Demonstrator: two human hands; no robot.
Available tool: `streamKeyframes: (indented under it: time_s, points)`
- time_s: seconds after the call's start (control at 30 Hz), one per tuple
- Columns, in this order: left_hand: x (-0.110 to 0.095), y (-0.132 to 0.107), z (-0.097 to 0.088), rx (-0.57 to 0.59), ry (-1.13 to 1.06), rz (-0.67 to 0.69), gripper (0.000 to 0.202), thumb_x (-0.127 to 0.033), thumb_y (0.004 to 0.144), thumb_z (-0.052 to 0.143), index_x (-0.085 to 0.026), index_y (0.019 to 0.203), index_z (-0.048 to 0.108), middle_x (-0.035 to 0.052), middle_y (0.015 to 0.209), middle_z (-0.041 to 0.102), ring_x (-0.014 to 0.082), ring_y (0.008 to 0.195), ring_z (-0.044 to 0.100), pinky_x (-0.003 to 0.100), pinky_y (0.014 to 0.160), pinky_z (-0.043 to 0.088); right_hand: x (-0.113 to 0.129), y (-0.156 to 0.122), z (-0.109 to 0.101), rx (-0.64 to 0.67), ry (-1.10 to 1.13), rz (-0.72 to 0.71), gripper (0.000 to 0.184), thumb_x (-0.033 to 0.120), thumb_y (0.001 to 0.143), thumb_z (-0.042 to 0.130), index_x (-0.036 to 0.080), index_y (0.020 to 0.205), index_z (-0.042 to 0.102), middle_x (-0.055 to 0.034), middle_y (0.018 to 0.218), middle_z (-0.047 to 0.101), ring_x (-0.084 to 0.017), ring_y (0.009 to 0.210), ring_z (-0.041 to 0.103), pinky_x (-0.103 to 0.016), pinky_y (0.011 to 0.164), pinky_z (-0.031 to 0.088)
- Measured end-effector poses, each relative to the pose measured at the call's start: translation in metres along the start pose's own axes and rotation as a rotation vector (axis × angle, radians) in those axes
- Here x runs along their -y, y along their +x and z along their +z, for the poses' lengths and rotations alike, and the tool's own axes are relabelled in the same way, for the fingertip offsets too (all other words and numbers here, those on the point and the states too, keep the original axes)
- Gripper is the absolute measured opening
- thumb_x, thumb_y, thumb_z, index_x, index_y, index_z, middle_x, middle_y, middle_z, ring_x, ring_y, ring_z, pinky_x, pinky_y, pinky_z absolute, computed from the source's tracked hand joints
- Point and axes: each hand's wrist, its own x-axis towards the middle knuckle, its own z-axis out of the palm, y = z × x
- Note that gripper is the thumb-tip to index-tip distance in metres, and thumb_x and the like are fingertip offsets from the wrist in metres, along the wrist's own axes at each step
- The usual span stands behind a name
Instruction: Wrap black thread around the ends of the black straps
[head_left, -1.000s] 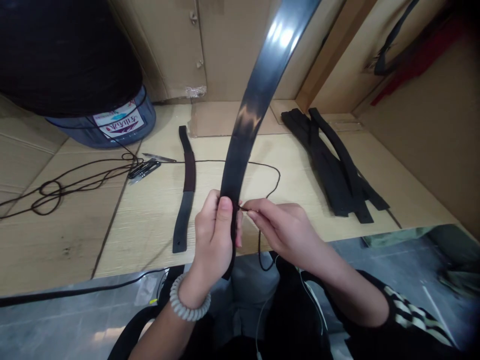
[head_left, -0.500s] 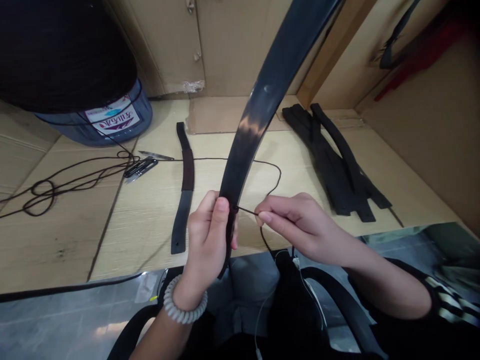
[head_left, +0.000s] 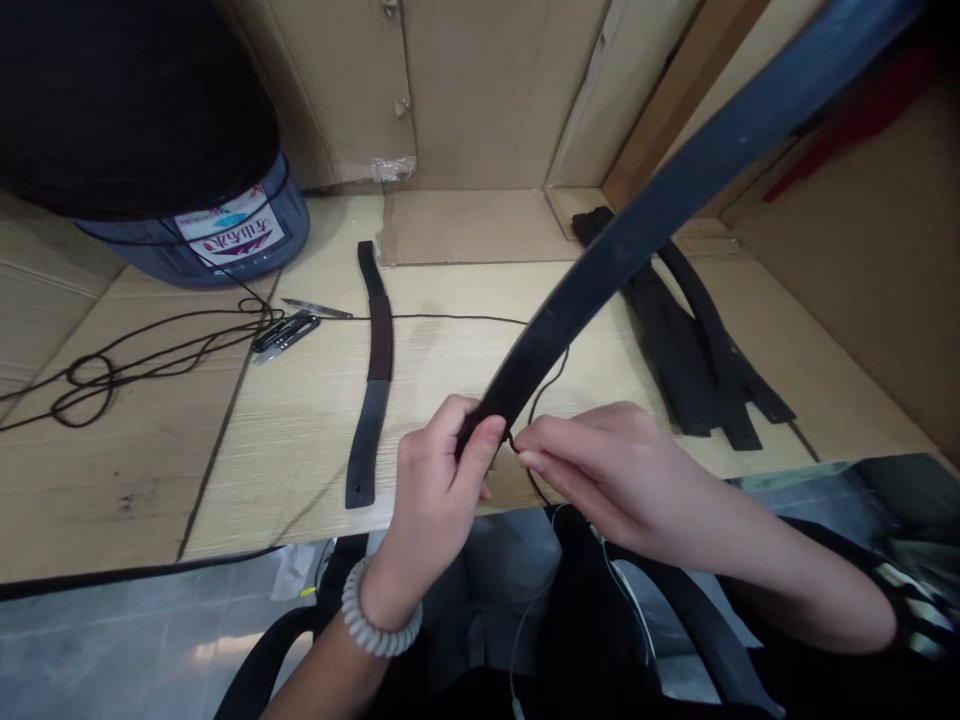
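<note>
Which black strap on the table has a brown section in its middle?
The single strap lying alone mid-table; the straps piled at right and the strap in the left hand look plain black.

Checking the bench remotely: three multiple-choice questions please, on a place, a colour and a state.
1. Where do the thread snips lie against the lone strap?
A) right of it B) left of it C) on it
2. What colour is the strap in the left hand?
A) black B) red C) white
3. What is the right hand doing?
A) lying flat B) holding the snips C) pinching a thin cord
B: the snips sit left of it. A: it looks black throughout. C: it grips the cord.
</note>
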Motion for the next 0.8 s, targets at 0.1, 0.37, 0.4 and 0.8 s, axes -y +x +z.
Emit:
streamKeyframes:
  time_s: [0.1, 0.37, 0.4, 0.8]
  points:
    - [-0.007, -0.005, -0.001, 0.025, 0.052, 0.058, 0.020, -0.035, 0.095, 0.047, -0.020, 0.083, 0.054, -0.0046, 0.056, 0.055, 0.0071, 0.047, 0.052, 0.021, 0.047, 0.037, 0.001, -0.003, -0.005, -0.020, -0.069, -0.004, 0.021, 0.021, 0.097, 0.041, 0.016, 0.080, 0.050, 0.0039, 0.055, 0.040, -0.006, 0.048, 0.036, -0.021, 0.047, 0.026]
    - [-0.017, -0.018, -0.003, 0.142, -0.138, 0.055, 0.013, -0.032, 0.096, 0.045, -0.026, 0.106, 0.052, -0.0037, 0.074, 0.055, 0.0067, 0.062, 0.052, 0.021, 0.060, 0.043, 0.012, -0.010, -0.013, -0.007, 0.110, -0.041, 0.010, 0.013, 0.095, 0.044, 0.019, 0.092, 0.051, 0.0042, 0.064, 0.048, -0.005, 0.055, 0.043, -0.017, 0.054, 0.034]
    - [-0.017, -0.019, -0.002, 0.140, -0.150, 0.050, 0.014, -0.031, 0.096, 0.045, -0.028, 0.109, 0.051, -0.0036, 0.077, 0.056, 0.0062, 0.062, 0.052, 0.020, 0.059, 0.043, 0.012, -0.011, -0.013, -0.011, 0.106, -0.042, 0.010, 0.013, 0.095, 0.044, 0.019, 0.092, 0.051, 0.0042, 0.064, 0.047, -0.005, 0.054, 0.043, -0.017, 0.053, 0.033]
    - [-0.021, -0.016, -0.001, 0.045, -0.034, 0.000, 0.010, -0.031, 0.090, 0.057, -0.024, 0.097, 0.057, -0.0072, 0.066, 0.062, 0.0041, 0.054, 0.057, 0.014, 0.052, 0.044, 0.012, -0.015, -0.008, -0.057, -0.227, -0.050, 0.017, 0.014, 0.096, 0.039, 0.015, 0.083, 0.050, 0.0016, 0.058, 0.048, -0.009, 0.050, 0.042, -0.023, 0.049, 0.030]
